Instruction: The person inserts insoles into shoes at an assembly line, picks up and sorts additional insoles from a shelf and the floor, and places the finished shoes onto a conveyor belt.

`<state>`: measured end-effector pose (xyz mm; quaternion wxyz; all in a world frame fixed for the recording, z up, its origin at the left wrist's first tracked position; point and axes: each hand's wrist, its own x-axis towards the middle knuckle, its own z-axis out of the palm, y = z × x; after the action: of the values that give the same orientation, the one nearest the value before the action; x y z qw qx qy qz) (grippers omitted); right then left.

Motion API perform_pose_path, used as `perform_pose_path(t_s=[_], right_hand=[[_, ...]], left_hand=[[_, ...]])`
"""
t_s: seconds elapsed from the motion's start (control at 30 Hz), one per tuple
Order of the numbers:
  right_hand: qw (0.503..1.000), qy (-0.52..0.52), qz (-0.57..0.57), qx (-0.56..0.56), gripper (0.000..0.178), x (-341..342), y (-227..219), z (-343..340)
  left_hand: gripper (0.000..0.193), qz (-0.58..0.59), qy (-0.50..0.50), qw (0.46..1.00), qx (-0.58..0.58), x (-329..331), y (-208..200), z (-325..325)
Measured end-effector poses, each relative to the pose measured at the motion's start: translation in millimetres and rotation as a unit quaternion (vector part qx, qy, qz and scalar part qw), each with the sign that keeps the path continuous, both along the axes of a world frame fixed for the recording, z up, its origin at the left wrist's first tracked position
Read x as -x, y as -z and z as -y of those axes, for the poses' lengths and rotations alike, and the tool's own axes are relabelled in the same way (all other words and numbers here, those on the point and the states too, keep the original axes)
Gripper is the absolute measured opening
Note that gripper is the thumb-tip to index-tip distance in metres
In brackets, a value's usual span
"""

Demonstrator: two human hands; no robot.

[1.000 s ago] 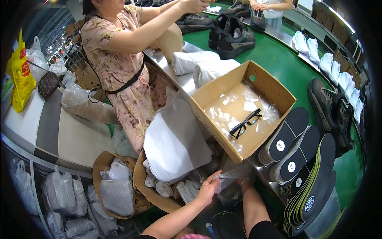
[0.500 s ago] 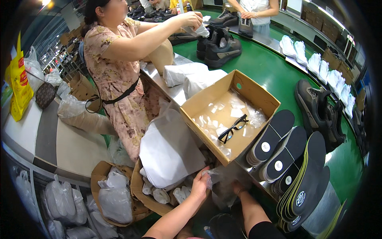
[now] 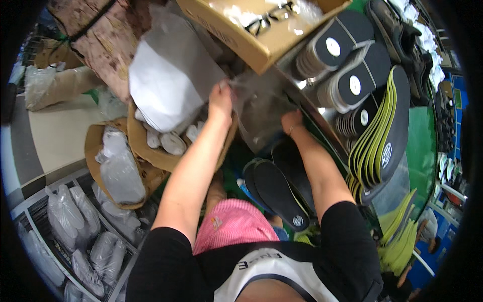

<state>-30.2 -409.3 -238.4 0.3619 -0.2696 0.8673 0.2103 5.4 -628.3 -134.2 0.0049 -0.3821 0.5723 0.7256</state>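
A clear, thin plastic bag [image 3: 259, 113] stretches between my two hands, below the corner of a cardboard box. Its left edge is pinched in the closed fingers of my left hand [image 3: 221, 102], which is beside a big white sheet [image 3: 171, 75]. My right hand [image 3: 293, 121] is closed at the bag's other edge, close to the metal table edge; its fingertips are partly hidden. Under my hands, black insoles [image 3: 276, 191] lie low down near my lap.
Above my hands, the open cardboard box [image 3: 261, 60] holds black-framed glasses [image 3: 269, 19] and plastic scraps. Stacked insoles [image 3: 347, 90] and a fanned pile with yellow-green edges [image 3: 385, 136] line the table. Cartons [image 3: 136, 189] of wrapped items and a rack [image 3: 32, 206] stand at left.
The view has tilted down, so the box and table sit higher in the picture and my torso shows. The bag is now spread more openly between my hands.
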Motion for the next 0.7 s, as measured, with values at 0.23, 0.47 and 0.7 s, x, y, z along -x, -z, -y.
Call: perform_pose_path(t_s=[0.23, 0.47, 0.7], right_hand=[[0.993, -0.085, 0.013, -0.084, 0.029, -1, 31, -19], [0.979, -0.190, -0.008, -0.070, 0.035, -21, 26, -11], [0.976, -0.143, 0.155, -0.059, 0.032, -27, 59, -22]], left_hand=[[0.025, -0.089, -0.077, 0.981, -0.152, 36, -21, -11], [0.030, -0.056, -0.063, 0.994, -0.072, 16, -27, 5], [0.028, -0.119, -0.067, 0.981, -0.137, 9, -31, -11]])
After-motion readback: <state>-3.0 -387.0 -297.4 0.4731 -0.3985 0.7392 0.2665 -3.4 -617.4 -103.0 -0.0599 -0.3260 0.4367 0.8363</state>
